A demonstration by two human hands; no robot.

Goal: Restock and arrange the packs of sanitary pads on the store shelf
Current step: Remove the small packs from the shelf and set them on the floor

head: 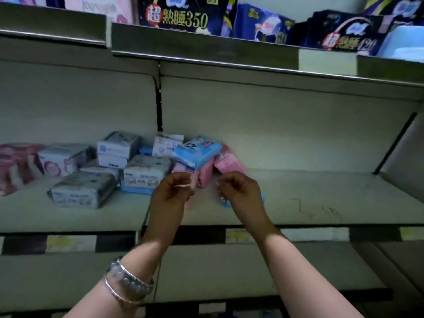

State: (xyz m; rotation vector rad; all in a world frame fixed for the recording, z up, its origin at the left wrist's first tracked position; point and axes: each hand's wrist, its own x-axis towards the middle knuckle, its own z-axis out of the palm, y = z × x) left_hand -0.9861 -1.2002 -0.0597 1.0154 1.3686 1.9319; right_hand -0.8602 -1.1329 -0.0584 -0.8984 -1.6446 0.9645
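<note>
Seen from your head camera, your left hand [171, 191] and right hand [241, 191] are close together over the front of the cream metal middle shelf [309, 198]. The fingers of both are curled. A pink pad pack [183, 174] shows just behind the left fingers and a pale blue pack edge [223, 200] peeks out under the right hand. The blur keeps you from telling whether either hand grips anything.

Just behind your hands is a loose heap. A light blue soft pack [197, 152] lies tilted on top of two pink packs [229, 165], its print too smeared to read. To their left are grey-white wrapped packs [83, 191], some stacked, with small lettering you cannot make out. Further left are a white pack with a pink ring [60, 161] and dark pink packs [16, 166].

On the upper shelf [206, 49], a dark navy pack [181, 12] reads "超熟睡350". A second dark pack [344, 33] to the right reads "超熟睡" with a number ending in 20. Yellow price tags [71, 243] line the shelf edge, unreadable. Silver bangles and a bead bracelet [128, 281] circle your left wrist.
</note>
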